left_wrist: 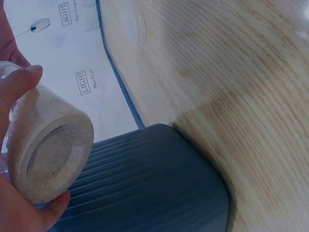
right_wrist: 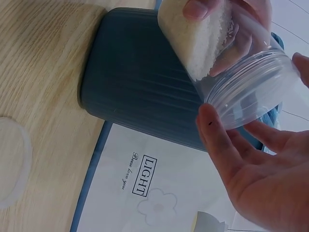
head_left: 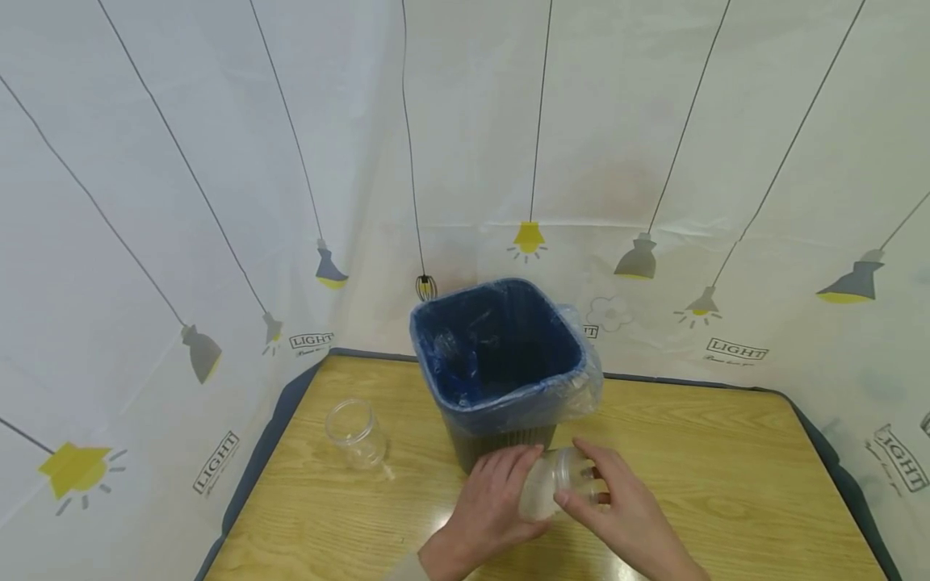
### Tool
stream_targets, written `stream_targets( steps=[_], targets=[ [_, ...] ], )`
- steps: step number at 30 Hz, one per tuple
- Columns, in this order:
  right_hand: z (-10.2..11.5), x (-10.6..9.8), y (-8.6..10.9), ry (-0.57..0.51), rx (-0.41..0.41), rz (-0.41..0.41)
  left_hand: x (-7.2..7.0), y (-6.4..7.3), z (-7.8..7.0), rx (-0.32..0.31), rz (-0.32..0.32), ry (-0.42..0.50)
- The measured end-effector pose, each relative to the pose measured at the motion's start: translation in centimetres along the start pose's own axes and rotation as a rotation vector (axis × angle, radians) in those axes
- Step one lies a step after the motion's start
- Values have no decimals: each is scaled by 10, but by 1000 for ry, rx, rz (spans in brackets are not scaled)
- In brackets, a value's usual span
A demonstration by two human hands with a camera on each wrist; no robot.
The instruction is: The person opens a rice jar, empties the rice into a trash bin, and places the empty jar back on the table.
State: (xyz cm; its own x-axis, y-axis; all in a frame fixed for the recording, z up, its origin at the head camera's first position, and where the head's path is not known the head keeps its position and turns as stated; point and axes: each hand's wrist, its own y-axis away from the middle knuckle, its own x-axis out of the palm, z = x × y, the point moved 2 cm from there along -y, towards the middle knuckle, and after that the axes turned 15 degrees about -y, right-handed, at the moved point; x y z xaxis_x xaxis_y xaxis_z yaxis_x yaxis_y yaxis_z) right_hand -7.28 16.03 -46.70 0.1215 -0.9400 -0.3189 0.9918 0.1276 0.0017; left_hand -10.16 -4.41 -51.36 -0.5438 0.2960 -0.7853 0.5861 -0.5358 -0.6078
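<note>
One clear jar [head_left: 538, 489] between left fingers [head_left: 517, 470] gripping body [right_wrist: 193, 48], right fingers [head_left: 605, 461] curled round rim [right_wrist: 247, 74].

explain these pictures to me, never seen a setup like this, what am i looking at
There is no machine here, just a person's two bare hands. The wide picture comes from a camera worn on the head, looking forward and down. The other two come from cameras on the wrists, one on each, so they show the work close up.

The left hand and right hand together hold a clear jar, tilted, with white grains inside. On the wooden table stand a dark bin lined with a see-through bag and, left of it in the wide picture, a second jar. The right wrist's picture also shows a clear disc on the table.
</note>
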Motion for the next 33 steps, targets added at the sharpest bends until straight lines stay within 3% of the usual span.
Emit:
stream_targets(
  steps=[5, 13, 33],
  targets=[
    [0, -1, 1, 10, -59, 9, -1, 0, 1, 5, 6, 17],
    [-2, -3, 2, 52, -246, 6, -4, -2, 2, 14, 34, 58],
    [-4, -7, 3, 144, -394, 54, -4, -2, 4, 25, 67, 114]
  ],
)
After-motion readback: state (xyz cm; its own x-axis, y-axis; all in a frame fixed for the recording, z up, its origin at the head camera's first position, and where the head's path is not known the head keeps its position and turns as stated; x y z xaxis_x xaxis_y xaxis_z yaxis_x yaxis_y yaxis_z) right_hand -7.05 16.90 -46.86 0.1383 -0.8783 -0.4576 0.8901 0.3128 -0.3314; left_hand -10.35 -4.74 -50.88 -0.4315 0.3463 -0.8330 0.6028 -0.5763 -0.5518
